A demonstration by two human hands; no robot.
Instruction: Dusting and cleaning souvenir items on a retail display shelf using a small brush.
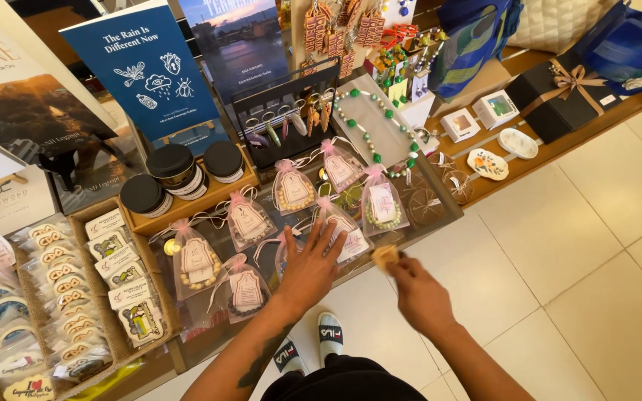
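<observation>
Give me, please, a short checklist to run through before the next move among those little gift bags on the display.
1. Left hand flat on the sheer gift bags: ok.
2. Right hand pinching a small tan piece: ok.
3. What that piece is: cannot tell.
4. Bags upright, pink ribbons tied: ok.
5. Black-lidded jars apart from both hands: ok.
6. Green bead necklace undisturbed on its board: ok.

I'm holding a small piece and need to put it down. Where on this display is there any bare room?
Little. The pink-ribboned pouches crowd the clear tabletop under the left hand. Bare glass shows only along the front edge by the right hand, and on the wooden ledge between the painted oval dishes and the black gift box.
</observation>
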